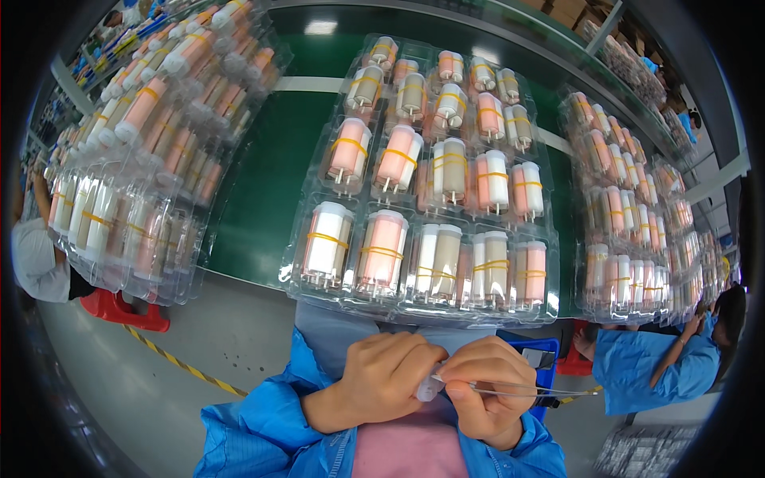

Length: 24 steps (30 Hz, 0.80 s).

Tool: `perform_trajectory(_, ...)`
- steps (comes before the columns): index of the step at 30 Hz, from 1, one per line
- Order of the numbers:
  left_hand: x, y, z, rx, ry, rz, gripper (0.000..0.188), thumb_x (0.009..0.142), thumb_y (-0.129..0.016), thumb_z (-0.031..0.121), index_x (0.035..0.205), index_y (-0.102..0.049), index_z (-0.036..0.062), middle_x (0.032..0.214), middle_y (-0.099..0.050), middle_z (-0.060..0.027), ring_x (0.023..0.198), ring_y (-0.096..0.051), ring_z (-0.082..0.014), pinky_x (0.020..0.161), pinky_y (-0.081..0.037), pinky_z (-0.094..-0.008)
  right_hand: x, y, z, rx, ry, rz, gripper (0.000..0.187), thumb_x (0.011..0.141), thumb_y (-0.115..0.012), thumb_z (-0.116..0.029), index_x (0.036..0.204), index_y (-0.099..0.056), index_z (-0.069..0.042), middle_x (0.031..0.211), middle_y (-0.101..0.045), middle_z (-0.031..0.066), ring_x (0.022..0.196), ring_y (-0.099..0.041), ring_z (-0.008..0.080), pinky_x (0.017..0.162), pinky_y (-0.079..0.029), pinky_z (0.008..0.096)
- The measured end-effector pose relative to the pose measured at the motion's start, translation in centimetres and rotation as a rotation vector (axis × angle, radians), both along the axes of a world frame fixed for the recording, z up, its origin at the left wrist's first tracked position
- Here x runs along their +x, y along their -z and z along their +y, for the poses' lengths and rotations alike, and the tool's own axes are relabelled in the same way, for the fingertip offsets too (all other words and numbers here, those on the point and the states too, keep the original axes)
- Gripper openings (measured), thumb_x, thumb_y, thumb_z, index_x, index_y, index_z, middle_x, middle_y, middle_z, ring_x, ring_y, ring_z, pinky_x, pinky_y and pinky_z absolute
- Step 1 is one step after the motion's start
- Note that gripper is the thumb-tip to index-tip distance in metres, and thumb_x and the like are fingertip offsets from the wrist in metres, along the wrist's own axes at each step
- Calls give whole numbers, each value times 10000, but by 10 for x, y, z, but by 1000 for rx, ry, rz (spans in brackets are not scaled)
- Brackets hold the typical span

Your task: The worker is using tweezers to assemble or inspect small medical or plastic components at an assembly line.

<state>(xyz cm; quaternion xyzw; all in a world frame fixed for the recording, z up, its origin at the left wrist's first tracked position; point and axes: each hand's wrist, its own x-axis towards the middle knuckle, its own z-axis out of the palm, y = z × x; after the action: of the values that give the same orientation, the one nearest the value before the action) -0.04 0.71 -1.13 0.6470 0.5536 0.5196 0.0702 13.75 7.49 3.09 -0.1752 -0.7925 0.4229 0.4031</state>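
One small translucent plastic piece (428,389), nearer than the green surface (259,207), pinched by the fingers of the left hand (382,376); slim metal tweezers (550,391) gripped by those of the right hand (492,386); piece probably light, slippery, best held by its sides.

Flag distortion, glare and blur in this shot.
Head view: straight edges bow, corners black; glare spots on the glossy green tabletop; bright reflections on clear plastic trays; small translucent held piece lacks detail; patterned gray stack lower right looks blurred.
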Motion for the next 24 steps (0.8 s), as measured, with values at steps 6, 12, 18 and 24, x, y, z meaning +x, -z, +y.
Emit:
perform_trajectory(6,-2,-2,-4,-118,135,-193,252,651,-713,47,873,-594,40,729,-561,-74,656,-595,-235,501,-456,-302,3,15,-1,-254,-4,190,143,752,-703,-34,868,-650,32,800,-666,148,678,-623,238,597,-483,302)
perform_trajectory(12,-4,-11,-7,-254,274,-437,357,715,-741,40,1015,-548,35,879,-609,-97,875,-609,-279,596,-519,-323,8,23,-7,-286,91,280,194,761,-715,-80,886,-651,53,816,-672,163,700,-630,240,619,-482,297)
perform_trajectory(18,-1,5,-10,-273,294,-549,340,744,-741,71,1008,-531,28,945,-618,-107,875,-616,-290,643,-516,-333,6,16,-7,-237,22,134,196,749,-724,-80,884,-661,47,825,-684,148,713,-641,234,634,-488,294)
perform_trajectory(24,-6,-10,-11,-327,386,-589,408,744,-763,101,1051,-507,22,1015,-583,-121,876,-617,-266,668,-511,-331,8,20,-5,-267,77,179,197,757,-721,-97,881,-660,43,840,-683,149,746,-640,242,660,-488,309)
